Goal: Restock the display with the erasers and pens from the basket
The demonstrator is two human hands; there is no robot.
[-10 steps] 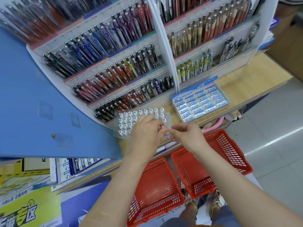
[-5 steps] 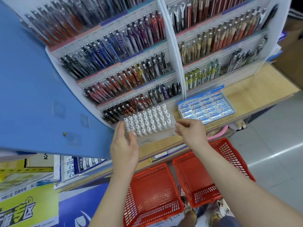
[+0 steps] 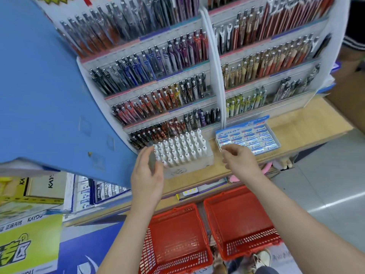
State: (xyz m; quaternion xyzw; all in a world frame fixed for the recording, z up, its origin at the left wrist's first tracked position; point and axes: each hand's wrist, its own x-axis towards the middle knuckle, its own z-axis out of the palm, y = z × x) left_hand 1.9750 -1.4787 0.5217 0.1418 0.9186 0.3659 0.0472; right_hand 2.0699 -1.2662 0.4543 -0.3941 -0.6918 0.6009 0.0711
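Note:
A clear tray of white pens (image 3: 182, 150) stands on the wooden shelf (image 3: 300, 131) in front of the tiered pen display (image 3: 167, 91). My left hand (image 3: 147, 175) hovers at the tray's left side with relaxed fingers, holding nothing. My right hand (image 3: 238, 161) is just right of the tray, fingers loosely curled and apart from it. A blue box of Pilot erasers (image 3: 249, 138) sits to the right, behind my right hand. Two red baskets (image 3: 173, 242) (image 3: 243, 222) stand on the floor below, and I see nothing inside them.
A large blue panel (image 3: 45, 95) overhangs the left side. Boxed stock and yellow packaging (image 3: 29, 194) fill the lower left. My shoes (image 3: 260, 258) show by the baskets. Grey floor (image 3: 335, 184) lies to the right.
Both hands have come off the pen tray and drawn apart to its sides. The tray now stands on the shelf by itself. The view has tilted up the display.

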